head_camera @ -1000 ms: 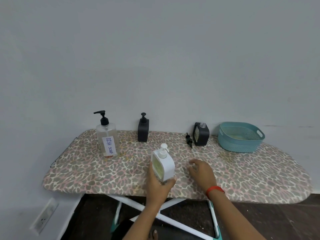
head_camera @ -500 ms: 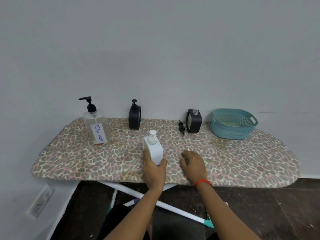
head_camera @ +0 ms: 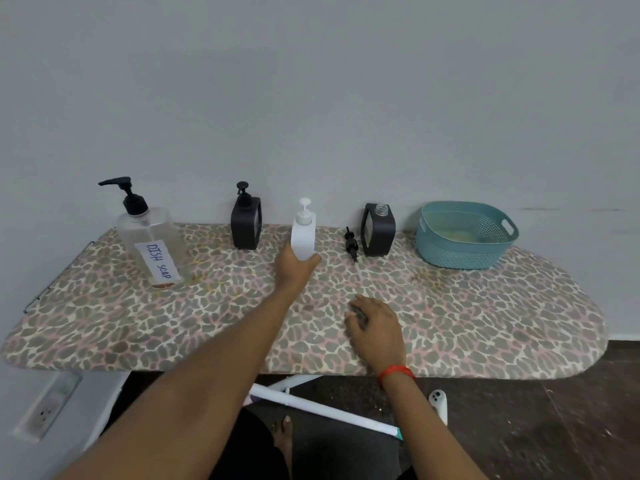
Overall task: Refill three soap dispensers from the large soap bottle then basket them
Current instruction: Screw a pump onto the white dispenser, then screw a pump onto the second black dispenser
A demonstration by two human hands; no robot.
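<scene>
The head view looks down on a leopard-print padded ironing board (head_camera: 485, 323) set against a pale grey wall, with items lined up along its far edge. At far left stands a large clear plastic soap bottle (head_camera: 150, 244) with a black pump top and a white label hand-lettered "DISH SOAP", upright and nearly empty. To its right, against the wall, stands a black rectangular soap dispenser (head_camera: 246, 223) with its black pump fitted. Just beside it, a person's left hand (head_camera: 294, 266), arm stretched across the board, is wrapped around the lower part of a white rectangular plastic soap dispenser (head_camera: 303, 233) with a white pump, holding it upright at the back row between the two black dispensers; whether its base touches the board cannot be told, as the hand hides it. Right of that, a loose black pump head (head_camera: 350, 243) lies on the cover, just beside a second black rectangular dispenser (head_camera: 378, 228) whose threaded neck stands uncapped. Nearer the front edge, the right hand (head_camera: 375, 329), a red thread band at the wrist, rests palm down on the fabric with fingers loosely curled and holding nothing. At the far right end sits a teal perforated plastic basket (head_camera: 460, 251) with slot handles, well apart from both hands. Below the board, white metal legs (head_camera: 322, 408) cross over a dark floor.
</scene>
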